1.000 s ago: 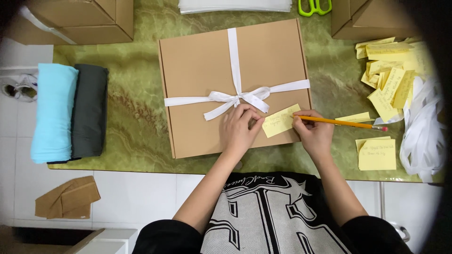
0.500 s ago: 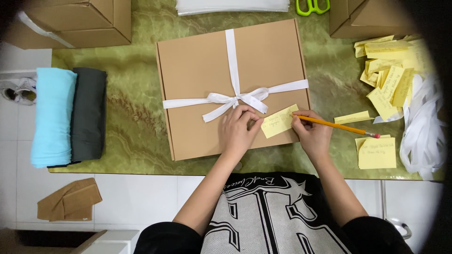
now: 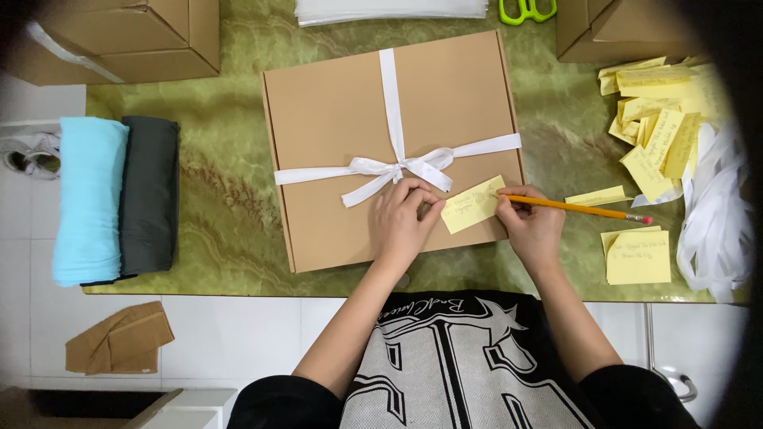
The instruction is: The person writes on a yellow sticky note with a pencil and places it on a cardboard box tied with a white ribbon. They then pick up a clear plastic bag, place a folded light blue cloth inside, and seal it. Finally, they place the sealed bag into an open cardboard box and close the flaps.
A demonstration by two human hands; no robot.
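Green marbled tabletop over white tile floor; brown cartons at the top corners, green scissors at the top edge. Flat kraft box sits mid-tabletop, tied w/ white ribbon in a bow. Left hand lies on the box lid just below the bow, fingers curled, fingertips pinning the left edge of a yellow note. Right hand is just right of the note, closed around a yellow pencil w/ its tip at the note's upper right corner. Note lies tilted on the box's lower right area, between both hands. More yellow notes piled at right, beside loose white ribbon. Folded light-blue cloth and dark grey cloth lie at the left end.
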